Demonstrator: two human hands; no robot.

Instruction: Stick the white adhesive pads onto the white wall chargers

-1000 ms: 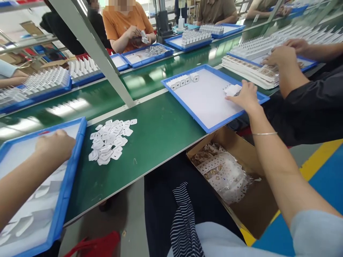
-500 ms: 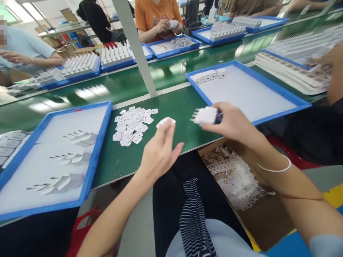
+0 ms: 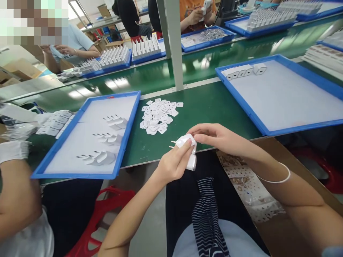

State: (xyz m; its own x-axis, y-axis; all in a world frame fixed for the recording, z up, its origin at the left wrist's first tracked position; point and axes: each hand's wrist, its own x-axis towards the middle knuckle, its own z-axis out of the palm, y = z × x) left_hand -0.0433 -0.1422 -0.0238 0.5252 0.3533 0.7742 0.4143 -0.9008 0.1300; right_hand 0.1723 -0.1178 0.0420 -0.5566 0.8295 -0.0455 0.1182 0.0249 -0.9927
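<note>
Over the near edge of the green bench, just above my lap, my left hand [image 3: 174, 164] is wrapped around a small white plastic plug-in charger with metal prongs [image 3: 187, 151], and my right hand [image 3: 217, 137] comes across from the other side with its fingertips [image 3: 197, 137] pinched together on the top end of the same charger, where a thin white piece seems to sit, though I cannot tell whether it is pressed home. So both my hands are closed on the one charger, prongs pointing left, and it hangs clear of the bench rather than resting on it. From the head camera, the only view I have, the loose heap of small white flat stickers [image 3: 158, 116] lies on the green surface just beyond my hands, and it looks well stocked. To my left the blue-rimmed tray with a white liner [image 3: 131, 123] carries three chargers lying on their sides [image 3: 105, 142] in a column. To my right the larger blue-rimmed tray [image 3: 241, 103] holds only a short row of upright white chargers [image 3: 242, 71] at its far corner, the rest of its liner bare. I judge the work to be early: a handful of pieces sit in either tray and plenty of stickers are left. Below my right arm an open brown cardboard box [image 3: 292, 171] holds crumpled backing sheets [image 3: 249, 185]. At the left edge another person's arm [image 3: 16, 192] rests near the tray.
</note>
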